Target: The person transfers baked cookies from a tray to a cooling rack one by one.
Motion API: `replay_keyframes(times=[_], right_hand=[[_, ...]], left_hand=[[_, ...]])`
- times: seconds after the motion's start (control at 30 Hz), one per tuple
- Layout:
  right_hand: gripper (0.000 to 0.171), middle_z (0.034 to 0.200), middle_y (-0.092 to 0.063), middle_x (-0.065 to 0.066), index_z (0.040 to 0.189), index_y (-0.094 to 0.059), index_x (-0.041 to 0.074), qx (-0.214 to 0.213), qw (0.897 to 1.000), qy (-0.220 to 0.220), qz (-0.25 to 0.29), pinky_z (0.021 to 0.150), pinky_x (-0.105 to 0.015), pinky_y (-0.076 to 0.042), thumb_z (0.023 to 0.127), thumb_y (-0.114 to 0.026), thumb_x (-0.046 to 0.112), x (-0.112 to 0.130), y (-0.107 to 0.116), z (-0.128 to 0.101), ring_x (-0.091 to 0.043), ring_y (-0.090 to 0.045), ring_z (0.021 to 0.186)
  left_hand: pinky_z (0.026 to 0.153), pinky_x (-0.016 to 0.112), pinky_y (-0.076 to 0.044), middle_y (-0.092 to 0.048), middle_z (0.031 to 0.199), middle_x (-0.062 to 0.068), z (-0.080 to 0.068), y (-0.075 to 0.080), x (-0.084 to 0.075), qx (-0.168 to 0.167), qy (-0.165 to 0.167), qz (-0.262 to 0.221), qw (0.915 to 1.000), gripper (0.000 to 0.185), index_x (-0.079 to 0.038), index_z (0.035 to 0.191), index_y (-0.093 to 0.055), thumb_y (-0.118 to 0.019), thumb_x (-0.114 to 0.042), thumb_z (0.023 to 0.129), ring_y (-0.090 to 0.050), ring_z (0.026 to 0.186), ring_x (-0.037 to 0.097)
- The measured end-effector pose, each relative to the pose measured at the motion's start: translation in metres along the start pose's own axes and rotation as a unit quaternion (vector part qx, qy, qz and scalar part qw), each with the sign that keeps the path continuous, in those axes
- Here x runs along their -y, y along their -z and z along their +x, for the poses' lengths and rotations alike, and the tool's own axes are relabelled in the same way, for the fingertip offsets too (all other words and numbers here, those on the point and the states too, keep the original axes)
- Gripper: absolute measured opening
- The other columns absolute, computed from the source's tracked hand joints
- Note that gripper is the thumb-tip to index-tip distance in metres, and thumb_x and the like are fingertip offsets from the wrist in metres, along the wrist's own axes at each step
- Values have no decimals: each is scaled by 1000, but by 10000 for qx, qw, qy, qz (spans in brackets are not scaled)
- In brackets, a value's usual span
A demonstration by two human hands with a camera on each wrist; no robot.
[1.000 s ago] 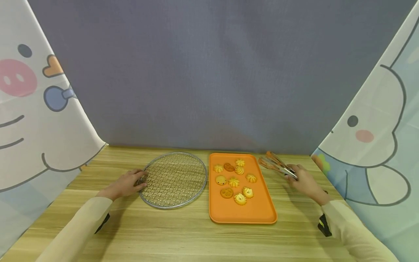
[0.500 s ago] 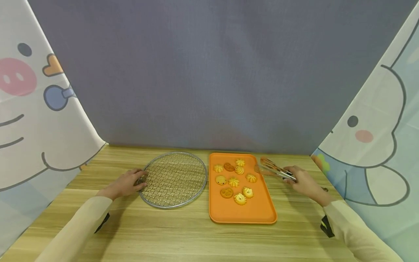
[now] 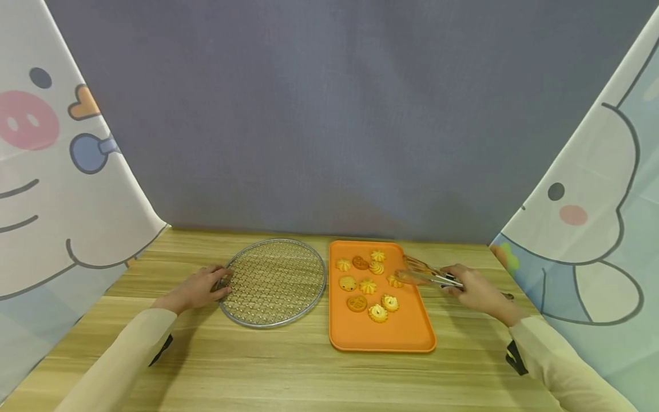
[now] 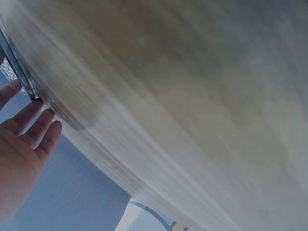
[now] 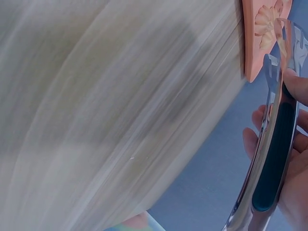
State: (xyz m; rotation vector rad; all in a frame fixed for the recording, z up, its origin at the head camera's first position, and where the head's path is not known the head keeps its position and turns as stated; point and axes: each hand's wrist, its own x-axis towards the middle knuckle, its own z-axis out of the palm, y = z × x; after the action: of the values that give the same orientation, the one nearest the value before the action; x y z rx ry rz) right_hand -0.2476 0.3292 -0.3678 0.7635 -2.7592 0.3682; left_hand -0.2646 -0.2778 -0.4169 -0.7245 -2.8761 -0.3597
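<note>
We see a pair of tongs [image 5: 278,149] right of centre in the head view, its slim metal arms parted and its blurred tips over the upper right edge of the tray; a dark, smooth strip [image 5: 272,180] lines the handle. The right hand [image 3: 475,290] has its fingers curled round that handle. Near the tips sits a ridged, flower-shaped cookie [image 3: 394,281], one of ten cookies scattered across the orange, smooth tray [image 3: 383,337] with rounded corners, lower centre. Among them we make out two flat brown rounds, a pale round with dark dots [image 3: 347,283] and two scalloped ones with creamy tops. Left of the tray lies a circular wire rack [image 3: 278,286], a woven metal mesh in a shiny rim. The left hand [image 3: 198,288] touches its left edge, fingers loosely extended and spread. Below it all we see a table [image 3: 257,375] with streaked wood grain. Grey cloth [image 3: 329,114] fills the upper centre, with cartoon-printed fabric [image 3: 582,257] at both sides.
</note>
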Motion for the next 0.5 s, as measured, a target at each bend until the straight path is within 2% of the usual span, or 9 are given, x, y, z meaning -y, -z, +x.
replay_keyframes(times=[0.23,0.5], right_hand=[[38,101,-62,-16,111,-58,-7,86,9999,123,-30,66,-38,-49,77,-70,7,3,-1,2,-24,-62,79],[38,101,-62,-17,111,-58,-6,284,9994,192,9,61,-32,-47,78,-70,8,9,0,5,-12,-56,71]], left_hand=[[84,63,-40,-52,118,31,0,-1,1,-20,-2,-13,10000,45,-1,122,-54,-63,-27,86,-49,104,52],[83,62,-41,-53,115,29,0,-1,0,-104,-96,-70,9999,43,0,120,-55,-63,-24,85,-51,100,51]])
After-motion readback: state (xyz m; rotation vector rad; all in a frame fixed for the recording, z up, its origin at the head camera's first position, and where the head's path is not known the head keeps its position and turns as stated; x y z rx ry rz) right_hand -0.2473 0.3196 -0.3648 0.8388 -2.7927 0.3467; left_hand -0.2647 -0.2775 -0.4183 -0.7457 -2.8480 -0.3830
